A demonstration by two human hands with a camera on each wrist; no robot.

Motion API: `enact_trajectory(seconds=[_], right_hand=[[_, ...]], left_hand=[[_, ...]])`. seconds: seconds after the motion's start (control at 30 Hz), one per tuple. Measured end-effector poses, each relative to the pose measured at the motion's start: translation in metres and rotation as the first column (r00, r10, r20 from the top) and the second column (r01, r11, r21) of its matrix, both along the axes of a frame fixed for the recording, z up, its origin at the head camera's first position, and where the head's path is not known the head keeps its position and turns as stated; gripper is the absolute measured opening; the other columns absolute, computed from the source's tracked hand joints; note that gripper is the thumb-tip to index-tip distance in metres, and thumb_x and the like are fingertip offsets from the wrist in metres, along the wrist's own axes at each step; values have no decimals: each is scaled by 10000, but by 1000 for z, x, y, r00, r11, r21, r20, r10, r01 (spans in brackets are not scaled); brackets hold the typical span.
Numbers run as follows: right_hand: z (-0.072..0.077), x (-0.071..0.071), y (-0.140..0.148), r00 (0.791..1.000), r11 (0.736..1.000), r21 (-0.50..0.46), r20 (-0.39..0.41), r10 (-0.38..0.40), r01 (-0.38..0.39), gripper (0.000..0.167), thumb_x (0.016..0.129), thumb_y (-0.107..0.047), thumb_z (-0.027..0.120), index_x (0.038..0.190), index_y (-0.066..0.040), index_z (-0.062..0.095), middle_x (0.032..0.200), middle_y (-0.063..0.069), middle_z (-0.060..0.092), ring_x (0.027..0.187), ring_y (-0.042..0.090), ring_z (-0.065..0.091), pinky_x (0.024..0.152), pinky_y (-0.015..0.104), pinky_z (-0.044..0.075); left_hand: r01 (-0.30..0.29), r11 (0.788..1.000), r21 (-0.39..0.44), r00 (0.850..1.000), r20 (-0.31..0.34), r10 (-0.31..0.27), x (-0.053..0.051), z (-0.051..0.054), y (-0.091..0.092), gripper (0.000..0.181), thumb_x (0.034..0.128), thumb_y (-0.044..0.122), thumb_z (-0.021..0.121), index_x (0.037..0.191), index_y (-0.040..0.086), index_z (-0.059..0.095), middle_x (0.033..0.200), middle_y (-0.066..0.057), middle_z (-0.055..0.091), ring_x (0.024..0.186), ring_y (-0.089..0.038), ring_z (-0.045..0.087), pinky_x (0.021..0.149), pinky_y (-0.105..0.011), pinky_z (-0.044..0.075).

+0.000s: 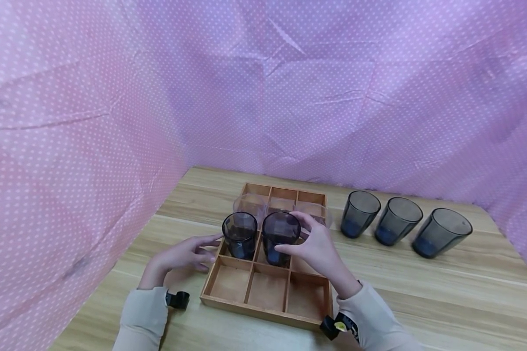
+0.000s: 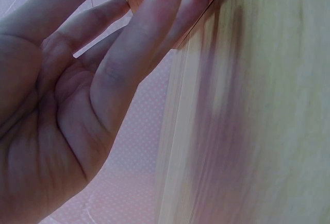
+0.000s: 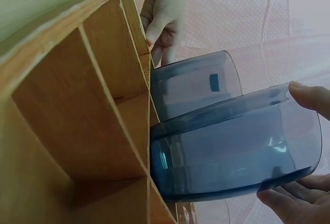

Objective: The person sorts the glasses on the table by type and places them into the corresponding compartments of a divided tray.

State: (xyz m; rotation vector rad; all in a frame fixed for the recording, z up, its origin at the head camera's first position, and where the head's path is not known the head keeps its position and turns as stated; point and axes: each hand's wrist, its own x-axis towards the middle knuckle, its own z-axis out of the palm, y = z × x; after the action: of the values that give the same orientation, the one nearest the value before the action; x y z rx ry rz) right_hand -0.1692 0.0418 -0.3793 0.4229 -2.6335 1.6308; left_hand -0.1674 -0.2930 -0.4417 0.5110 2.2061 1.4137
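Observation:
My right hand [image 1: 318, 248] grips a dark glass [image 1: 281, 239] between thumb and fingers, its base in the middle compartment of a wooden divided tray [image 1: 263, 308]. Just left of it, another dark glass [image 1: 240, 236] stands in the tray's left compartment. My left hand [image 1: 184, 256] rests at the tray's left edge with fingers relaxed; in the left wrist view the fingertips [image 2: 193, 5] touch the tray's side. The right wrist view shows the gripped glass [image 3: 232, 147] beside the other glass [image 3: 196, 87]. Behind them, clear glasses [image 1: 249, 204] stand in the back part of the tray.
Three more dark glasses [image 1: 361, 213] [image 1: 398, 221] [image 1: 441, 232] stand in a row on the wooden table [image 1: 421, 287] to the right of the tray. Pink dotted cloth [image 1: 316, 107] hangs behind and at both sides.

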Motion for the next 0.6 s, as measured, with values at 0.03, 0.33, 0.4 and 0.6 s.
enact_trajectory(seconds=[0.03, 0.33, 0.4, 0.6], right_hand=[[-1, 0, 0, 1000, 1000, 5, 1, 0, 0, 784, 660, -194, 898, 1342, -78, 530, 1322, 132, 616, 1256, 284, 557, 1053, 471, 479], [-6, -2, 1, 1000, 999, 31, 9, -13, 13, 790, 658, -219, 900, 1344, -74, 535, 1301, 141, 630, 1240, 298, 566, 1038, 476, 490], [-7, -2, 0, 1000, 999, 41, 5, -13, 13, 790, 658, -228, 900, 1342, -71, 538, 1301, 146, 628, 1235, 306, 567, 1031, 479, 494], [-9, -2, -1, 1000, 997, 74, 24, -12, 10, 791, 658, -237, 901, 1345, -86, 538, 1313, 140, 617, 1217, 305, 569, 1021, 481, 499]], left_hand=[[1, 1000, 0, 1000, -1, -1, 0, 0, 0, 727, 949, 162, 609, 1524, -11, 198, 1488, -407, 242, 1184, -383, 554, 859, -380, 600], [-7, 1000, -3, 1000, -3, 7, 1, -2, 1, 720, 952, 165, 606, 1524, -5, 205, 1488, -401, 249, 1177, -373, 561, 861, -381, 599], [-11, 1000, -4, 1000, -4, 11, 2, -2, 2, 718, 952, 164, 606, 1524, -4, 207, 1487, -401, 250, 1174, -371, 564, 861, -382, 599], [-18, 1000, 0, 1000, 0, 18, 2, -2, 3, 720, 950, 162, 609, 1525, -2, 207, 1491, -397, 246, 1183, -376, 557, 870, -382, 596]])
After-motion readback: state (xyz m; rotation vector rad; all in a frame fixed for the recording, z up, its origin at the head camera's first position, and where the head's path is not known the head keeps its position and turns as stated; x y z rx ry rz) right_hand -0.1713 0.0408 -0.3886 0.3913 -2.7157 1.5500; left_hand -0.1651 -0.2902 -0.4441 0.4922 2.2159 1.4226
